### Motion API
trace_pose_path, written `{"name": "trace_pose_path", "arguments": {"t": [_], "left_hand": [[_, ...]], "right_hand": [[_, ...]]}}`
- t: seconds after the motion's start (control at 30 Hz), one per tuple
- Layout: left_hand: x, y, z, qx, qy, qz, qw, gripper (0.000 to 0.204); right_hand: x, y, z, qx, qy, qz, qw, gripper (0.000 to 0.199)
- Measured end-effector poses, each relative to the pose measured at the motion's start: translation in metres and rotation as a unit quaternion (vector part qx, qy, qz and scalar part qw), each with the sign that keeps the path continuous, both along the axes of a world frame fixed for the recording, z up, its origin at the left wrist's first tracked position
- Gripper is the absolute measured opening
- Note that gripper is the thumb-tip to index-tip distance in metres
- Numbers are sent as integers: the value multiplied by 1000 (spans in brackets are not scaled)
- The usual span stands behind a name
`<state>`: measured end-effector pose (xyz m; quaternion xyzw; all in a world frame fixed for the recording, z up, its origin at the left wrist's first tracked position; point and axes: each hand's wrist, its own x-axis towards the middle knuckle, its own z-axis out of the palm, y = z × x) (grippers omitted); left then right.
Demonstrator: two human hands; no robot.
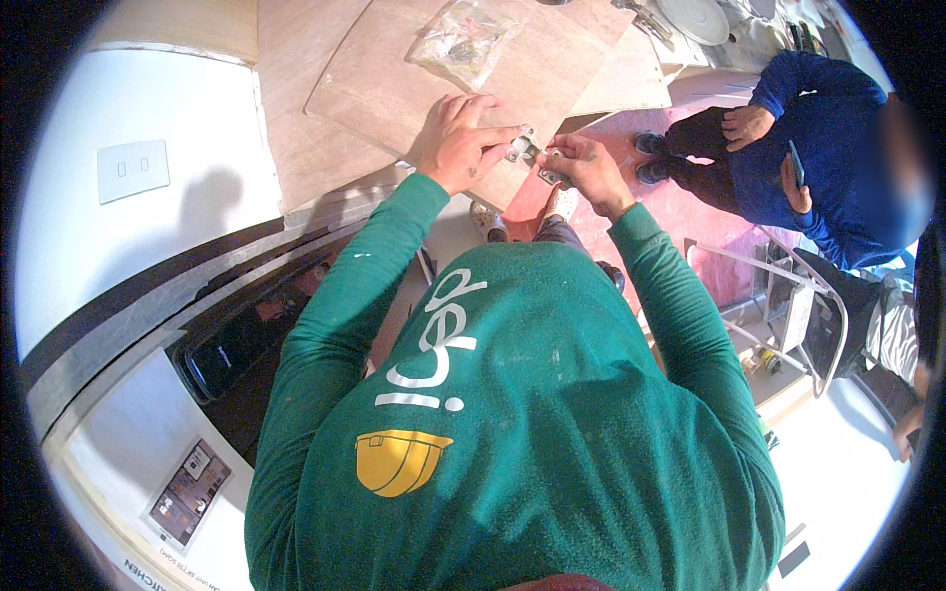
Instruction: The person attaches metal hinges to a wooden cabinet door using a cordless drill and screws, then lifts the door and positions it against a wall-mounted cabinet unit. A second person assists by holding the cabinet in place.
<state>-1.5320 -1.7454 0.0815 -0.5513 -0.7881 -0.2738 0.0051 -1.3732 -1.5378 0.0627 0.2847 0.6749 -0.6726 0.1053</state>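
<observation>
Left hand [461, 148] and right hand [589, 171] pinching silver metal hinge [525, 147] between them, at near-right end of light-brown wooden board [379, 84]; crumpled clear plastic bag [463, 44] lies farther off.

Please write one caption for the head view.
Left hand and right hand hold a metal fitting at the edge of a wooden board bearing a clear plastic bag.

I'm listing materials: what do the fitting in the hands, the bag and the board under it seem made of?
Fitting: probably metal, smooth and shiny, from its silvery glints.
Bag: apparently thin plastic, glossy, being see-through and crinkled.
Board: likely plywood, unpainted, judging by its pale brown face.
</observation>
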Motion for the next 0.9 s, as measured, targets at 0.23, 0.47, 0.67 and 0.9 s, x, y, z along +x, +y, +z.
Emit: {"name": "trace_pose_path", "arguments": {"t": [0.23, 0.47, 0.67, 0.9], "left_hand": [[-1, 1, -2, 12, 0, -3, 1000, 32], [-3, -1, -3, 7, 8, -6, 1000, 32], [1, 0, 6, -14, -26, -7, 1000, 34], [14, 5, 15, -62, -9, 25, 998, 31]], "right_hand": [[0, 3, -1, 4, -2, 17, 1000, 47], [17, 15, 13, -62, 6, -154, 986, 55], [49, 30, 10, 17, -1, -222, 975, 37], [-1, 17, 56, 285, 160, -94, 940, 22]]}}
